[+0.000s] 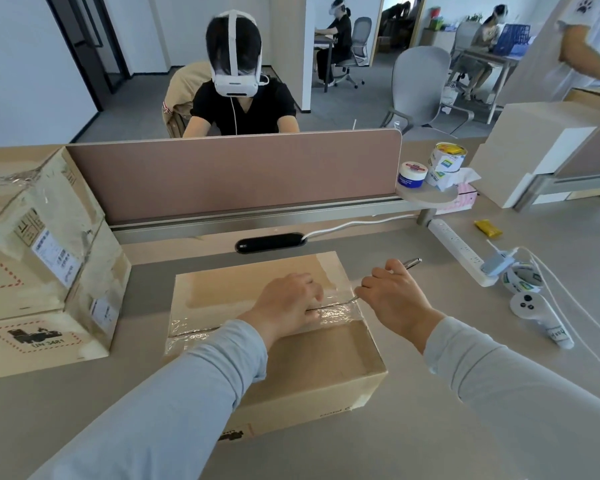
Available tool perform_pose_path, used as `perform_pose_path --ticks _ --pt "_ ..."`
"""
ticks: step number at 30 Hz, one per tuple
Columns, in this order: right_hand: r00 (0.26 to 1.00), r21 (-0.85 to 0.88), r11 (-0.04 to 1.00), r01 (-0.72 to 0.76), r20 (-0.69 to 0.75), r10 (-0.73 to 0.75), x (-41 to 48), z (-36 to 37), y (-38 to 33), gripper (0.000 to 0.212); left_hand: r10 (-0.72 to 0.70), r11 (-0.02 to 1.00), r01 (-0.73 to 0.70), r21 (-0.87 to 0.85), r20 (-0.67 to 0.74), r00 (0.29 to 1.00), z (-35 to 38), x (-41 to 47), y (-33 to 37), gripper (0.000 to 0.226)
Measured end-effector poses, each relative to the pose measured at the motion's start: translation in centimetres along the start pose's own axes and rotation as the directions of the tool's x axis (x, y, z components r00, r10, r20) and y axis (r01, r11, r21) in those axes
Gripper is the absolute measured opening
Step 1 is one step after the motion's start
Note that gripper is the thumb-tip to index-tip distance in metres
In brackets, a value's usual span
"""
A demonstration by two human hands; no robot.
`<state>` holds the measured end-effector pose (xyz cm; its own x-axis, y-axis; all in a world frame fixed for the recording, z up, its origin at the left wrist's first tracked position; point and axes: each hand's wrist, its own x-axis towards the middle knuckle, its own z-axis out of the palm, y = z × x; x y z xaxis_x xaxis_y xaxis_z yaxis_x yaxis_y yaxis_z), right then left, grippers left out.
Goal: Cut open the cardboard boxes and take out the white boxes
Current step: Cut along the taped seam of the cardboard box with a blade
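So the right hand has its fingers wrapped around a slim metal cutter, tip down right at the far-right end of the taped seam. The left hand lies flat on the cardboard box, fingers spread narrow and holding nothing, and they sit straight on that same seam, just beside the blade.

That's the bit that'd worry me. If the cut runs leftward along the tape, it heads right into those fingertips unless the left hand shifts. The tape looks wrinkly and shiny too, so the tip could snag and then jump. Push too deep and I'd guess it scores whatever white boxes are inside; can't see them yet, the flaps are still shut.

The box sits mid-surface, with more sealed cartons stacked at the left.
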<state>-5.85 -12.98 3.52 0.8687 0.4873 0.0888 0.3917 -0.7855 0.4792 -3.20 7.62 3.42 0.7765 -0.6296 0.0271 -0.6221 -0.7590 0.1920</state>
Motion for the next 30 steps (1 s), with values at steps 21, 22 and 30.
perform_pose_path --ticks 21,22,30 --pt "0.939 0.706 0.620 -0.342 0.225 0.262 -0.3 3.8 3.1 0.019 0.066 0.983 -0.037 0.177 -0.156 0.986 1.1 1.2 1.9 0.029" --pt "0.920 0.767 0.510 -0.389 0.297 0.255 0.1 3.7 2.5 0.021 0.093 0.980 -0.052 0.190 -0.213 0.973 1.5 0.8 1.7 0.022" --pt "0.756 0.730 -0.246 -0.637 0.655 -0.013 1.4 7.2 -0.9 0.041 0.151 0.960 -0.064 0.272 -0.314 0.937 4.1 0.0 1.6 0.027"
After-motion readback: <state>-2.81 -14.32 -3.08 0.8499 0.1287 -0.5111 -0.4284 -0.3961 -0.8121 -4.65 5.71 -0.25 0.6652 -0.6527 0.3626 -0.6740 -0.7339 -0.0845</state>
